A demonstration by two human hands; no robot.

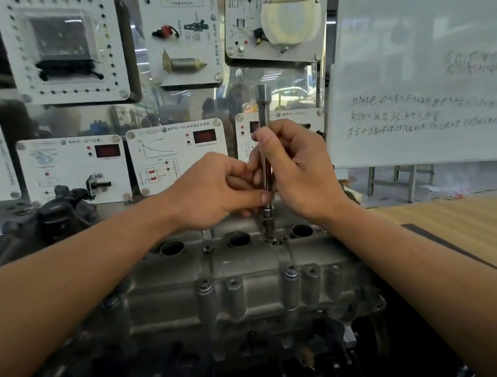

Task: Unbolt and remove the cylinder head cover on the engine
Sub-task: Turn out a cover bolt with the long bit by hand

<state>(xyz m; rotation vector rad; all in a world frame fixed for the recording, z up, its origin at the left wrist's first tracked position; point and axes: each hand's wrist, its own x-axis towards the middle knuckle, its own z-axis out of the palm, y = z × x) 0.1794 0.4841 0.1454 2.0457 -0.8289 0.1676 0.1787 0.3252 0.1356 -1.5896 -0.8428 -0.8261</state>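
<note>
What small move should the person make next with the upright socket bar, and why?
Probably twirl the socket bar between the fingers to spin the bolt out. The left hand and right hand both pinch its shaft, which stands upright with its socket end down at that bolt on the cylinder head cover; no handle shows on top, so finger turning seems likely.

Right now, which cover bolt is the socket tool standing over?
The top-row bolt beneath the socket tool, between the middle well and right well; the left bolt stands bare.
</note>
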